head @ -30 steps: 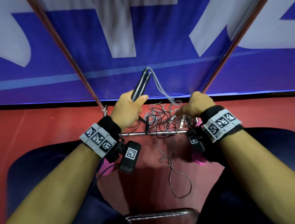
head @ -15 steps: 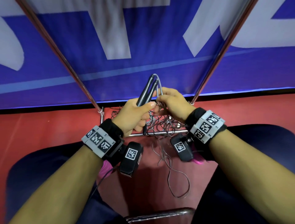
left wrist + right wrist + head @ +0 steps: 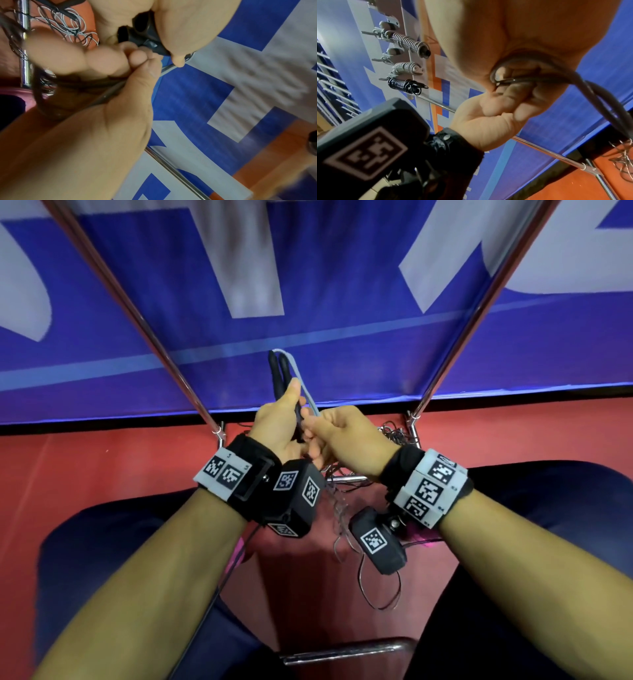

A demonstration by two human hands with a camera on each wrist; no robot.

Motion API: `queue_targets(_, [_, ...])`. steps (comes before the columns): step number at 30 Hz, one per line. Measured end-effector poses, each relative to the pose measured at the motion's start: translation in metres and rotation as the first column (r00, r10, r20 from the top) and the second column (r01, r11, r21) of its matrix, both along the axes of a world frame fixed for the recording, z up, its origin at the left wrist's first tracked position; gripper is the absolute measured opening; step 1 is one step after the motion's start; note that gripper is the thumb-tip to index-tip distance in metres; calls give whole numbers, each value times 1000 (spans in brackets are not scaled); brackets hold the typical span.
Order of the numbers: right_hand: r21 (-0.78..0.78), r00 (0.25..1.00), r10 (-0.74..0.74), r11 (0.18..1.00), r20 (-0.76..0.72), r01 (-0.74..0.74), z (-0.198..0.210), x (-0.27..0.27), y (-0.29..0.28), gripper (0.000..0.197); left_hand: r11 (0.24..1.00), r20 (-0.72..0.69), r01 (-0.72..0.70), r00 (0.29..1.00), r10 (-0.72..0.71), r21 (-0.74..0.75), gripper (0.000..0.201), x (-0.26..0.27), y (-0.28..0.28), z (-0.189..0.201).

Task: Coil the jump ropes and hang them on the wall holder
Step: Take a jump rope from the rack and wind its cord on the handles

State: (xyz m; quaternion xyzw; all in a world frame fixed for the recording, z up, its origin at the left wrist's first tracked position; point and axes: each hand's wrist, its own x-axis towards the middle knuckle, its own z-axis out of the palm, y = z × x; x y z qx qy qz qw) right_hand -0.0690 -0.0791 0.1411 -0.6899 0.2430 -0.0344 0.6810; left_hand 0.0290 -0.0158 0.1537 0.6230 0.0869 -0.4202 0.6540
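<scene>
Within the left hand stand rope handles; right hand pinches cord.

Black strap behind the left hand carries a grey block with two square coded tags. The right hand has the same, with three tags showing. Under each wrist is a black tagged camera box (snap stud on strap). Thin black cable, navy trousers.

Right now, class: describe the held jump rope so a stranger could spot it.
Before the blue banner, the left hand grips two black handles together, a grey cord looping from their tips to the right hand. Unlike the thin tangled ropes on the red floor, it is held up.
</scene>
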Motion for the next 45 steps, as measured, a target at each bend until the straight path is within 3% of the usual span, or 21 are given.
queue_targets(5, [-84, 999, -16, 996, -31, 13, 3, 0, -1, 33, 1000, -32, 18, 999, -19, -20, 45, 6, 1, 1])
queue_targets(7, [-233, 997, 8, 972, -72, -25, 5, -1, 0, 36, 1000, -29, 21, 999, -21, 0, 44, 5, 1, 1])
queue_targets(11, [-524, 973, 67, 833, -222, -177, 7, -5, 9, 38, 999, -44, -29, 999, 27, -46, 33, 3, 2, 5])
queue_targets(17, [-405, 966, 109, 892, -234, -199, 3, -7, 6, 21, 995, -66, 16, 998, -23, -101, 24, 6, 7, 6])
queue_targets(23, [-645, 945, 93, 709, -314, -285, -11, -10, 15, 23, 994, -55, 29, 998, -35, -103, 28, -5, 6, 2])
queue_targets(28, [-629, 942, 132, 714, -308, -306, -9, -12, 16, 24, 973, 4, 227, 974, -227, -30, 31, -3, 12, -2])
queue_targets(30, [-643, 941, 132, 700, -311, -311, -10, -13, 19, 26, 976, 5, 217, 976, -217, -8, 30, -8, 13, -1])
queue_targets(35, [-640, 964, 117, 727, -241, -248, -2, -10, 23, 22, 999, -1, -4, 1000, 4, -32, 21, -6, 6, -5])
queue_targets(39, [-685, 950, 167, 660, -265, -308, 0, -8, 26, 19, 994, -43, -96, 995, 94, -52, 20, 11, 5, -9])
queue_targets(42, [-737, 929, 188, 568, -318, -367, -3, -15, 30, 29, 998, -97, -26, 995, 20, -58, 30, 33, 9, -9])
queue_targets(44, [-721, 924, 222, 578, -311, -382, -1, -20, 26, 40, 999, -16, 34, 999, -34, -27, 32, 42, 13, -11])
queue_targets(45, [-698, 918, 243, 596, -313, -396, 0, -22, 21, 42, 998, 89, 66, 994, -67, 17, 32, 44, 15, -12])
